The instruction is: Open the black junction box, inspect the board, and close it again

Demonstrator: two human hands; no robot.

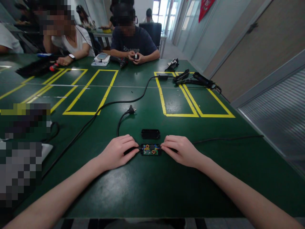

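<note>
A small black plastic case [142, 154] lies on the green table in front of me, its top off. Inside it sits a circuit board [151, 149] with two copper-coloured ring coils and coloured wires. My left hand [118, 152] pinches the power cable where it enters the case's left end. At the opposite end, my right hand [182, 150] pinches the other cable [221, 139], which runs off to the right. The black case cover [150, 134] rests just behind the case, hollow side up. Beyond my left hand, a short cable leads to a two-pin plug [131, 109].
Yellow tape rectangles [181, 115] mark the table [133, 190]. A long black cable [114, 102] crosses from lower left to a black hair straightener [202, 79] at the far right. Co-workers sit opposite, near a power drill [121, 62]. Pixelated items lie at left.
</note>
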